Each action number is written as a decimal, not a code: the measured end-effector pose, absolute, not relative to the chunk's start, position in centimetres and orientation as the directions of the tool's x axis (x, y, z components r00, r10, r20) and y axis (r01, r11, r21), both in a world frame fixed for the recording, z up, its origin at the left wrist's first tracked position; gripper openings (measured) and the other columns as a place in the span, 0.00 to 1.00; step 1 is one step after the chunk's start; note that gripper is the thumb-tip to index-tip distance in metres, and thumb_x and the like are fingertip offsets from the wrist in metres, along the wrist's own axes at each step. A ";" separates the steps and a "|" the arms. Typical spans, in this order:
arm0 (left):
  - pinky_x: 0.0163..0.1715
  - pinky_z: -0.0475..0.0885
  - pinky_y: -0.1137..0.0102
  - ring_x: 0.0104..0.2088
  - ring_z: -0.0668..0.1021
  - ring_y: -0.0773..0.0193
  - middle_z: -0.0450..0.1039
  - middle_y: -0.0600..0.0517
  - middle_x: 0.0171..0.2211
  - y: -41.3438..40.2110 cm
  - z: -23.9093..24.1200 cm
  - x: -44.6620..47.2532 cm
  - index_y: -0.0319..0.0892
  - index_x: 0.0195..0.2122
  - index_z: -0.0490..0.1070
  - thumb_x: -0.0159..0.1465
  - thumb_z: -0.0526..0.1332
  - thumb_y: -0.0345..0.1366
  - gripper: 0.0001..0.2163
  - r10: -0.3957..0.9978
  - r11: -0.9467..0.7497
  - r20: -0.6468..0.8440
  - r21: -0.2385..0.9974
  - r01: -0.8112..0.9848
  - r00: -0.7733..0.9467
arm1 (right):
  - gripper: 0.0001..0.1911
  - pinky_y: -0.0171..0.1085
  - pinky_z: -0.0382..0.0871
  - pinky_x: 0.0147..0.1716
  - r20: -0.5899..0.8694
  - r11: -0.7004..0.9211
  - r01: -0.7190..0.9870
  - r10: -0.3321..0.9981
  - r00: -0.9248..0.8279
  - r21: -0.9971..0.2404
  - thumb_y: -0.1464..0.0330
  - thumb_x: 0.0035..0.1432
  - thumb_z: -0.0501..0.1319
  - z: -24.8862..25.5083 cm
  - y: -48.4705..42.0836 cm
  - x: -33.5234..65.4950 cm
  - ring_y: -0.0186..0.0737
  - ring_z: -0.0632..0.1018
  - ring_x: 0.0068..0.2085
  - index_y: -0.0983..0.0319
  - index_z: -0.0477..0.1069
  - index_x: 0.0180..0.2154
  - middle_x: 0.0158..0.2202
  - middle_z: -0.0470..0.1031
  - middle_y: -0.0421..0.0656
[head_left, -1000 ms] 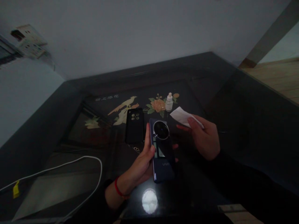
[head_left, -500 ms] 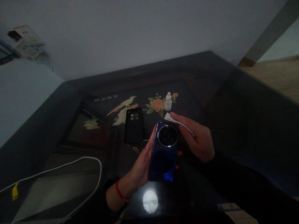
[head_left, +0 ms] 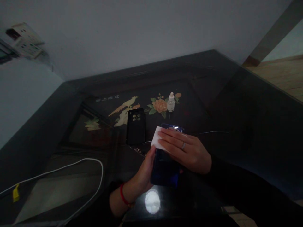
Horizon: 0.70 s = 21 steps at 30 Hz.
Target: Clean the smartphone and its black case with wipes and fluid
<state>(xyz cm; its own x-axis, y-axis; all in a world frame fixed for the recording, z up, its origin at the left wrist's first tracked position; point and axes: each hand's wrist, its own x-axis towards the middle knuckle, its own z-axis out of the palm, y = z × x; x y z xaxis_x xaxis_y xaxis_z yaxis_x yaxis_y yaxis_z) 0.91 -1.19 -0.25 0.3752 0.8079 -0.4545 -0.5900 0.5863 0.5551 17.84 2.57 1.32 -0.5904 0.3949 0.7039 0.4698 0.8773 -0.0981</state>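
A blue smartphone is gripped by my left hand, its back turned up toward me. Over the phone's camera end lies my right hand, pressing a folded white wipe flat against it. A ring shows on one right finger. Most of the round camera lens is covered by the hand and wipe. Just left of the phone, a black phone case rests on the dark table with a chain strap at its lower end. Beyond the phone stands a small dropper bottle with a white top.
The glossy dark table has a flower and bird pattern and meets the wall behind. A white cable with a yellow tag loops across the left side. Wall sockets are at the upper left.
My right hand has moved left and down with the wipe, from beside the phone onto its camera end, covering most of the lens. My left hand still holds the phone.
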 end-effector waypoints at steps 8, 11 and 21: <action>0.46 0.73 0.58 0.48 0.74 0.57 0.69 0.46 0.52 -1.0 -0.2 0.8 0.41 0.52 0.68 0.65 0.58 0.42 0.17 0.816 0.577 -0.432 0.566 -0.589 0.384 | 0.15 0.48 0.73 0.54 0.668 0.882 0.458 0.407 -0.623 -0.111 0.77 0.64 0.53 1.3 2.8 18.1 0.51 0.71 0.59 0.76 0.70 0.51 0.53 0.73 0.59; 0.46 0.73 0.55 0.48 0.75 0.55 0.66 0.47 0.58 -1.3 0.4 0.7 0.53 0.62 0.59 0.64 0.59 0.45 0.24 0.808 0.589 -0.396 0.568 -0.575 0.436 | 0.15 0.48 0.72 0.55 0.702 0.865 0.473 0.440 -0.560 -0.166 0.78 0.63 0.55 1.6 3.2 19.2 0.50 0.71 0.58 0.74 0.70 0.51 0.52 0.74 0.58; 0.41 0.74 0.56 0.48 0.78 0.46 0.65 0.48 0.60 -1.7 1.0 0.3 0.72 0.65 0.28 0.63 0.53 0.56 0.36 0.762 0.581 -0.168 0.604 -0.546 0.625 | 0.15 0.35 0.79 0.42 0.734 0.536 0.726 0.676 -0.064 -0.430 0.77 0.61 0.59 3.7 3.0 20.6 0.39 0.82 0.41 0.58 0.75 0.47 0.43 0.81 0.40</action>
<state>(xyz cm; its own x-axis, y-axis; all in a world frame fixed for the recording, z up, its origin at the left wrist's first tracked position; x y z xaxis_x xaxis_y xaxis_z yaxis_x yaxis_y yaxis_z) 0.31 -1.69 0.99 0.6249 0.7624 -0.1681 -0.5456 0.5805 0.6044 20.62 2.98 3.69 -0.0643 0.6756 0.7345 0.7262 0.5365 -0.4299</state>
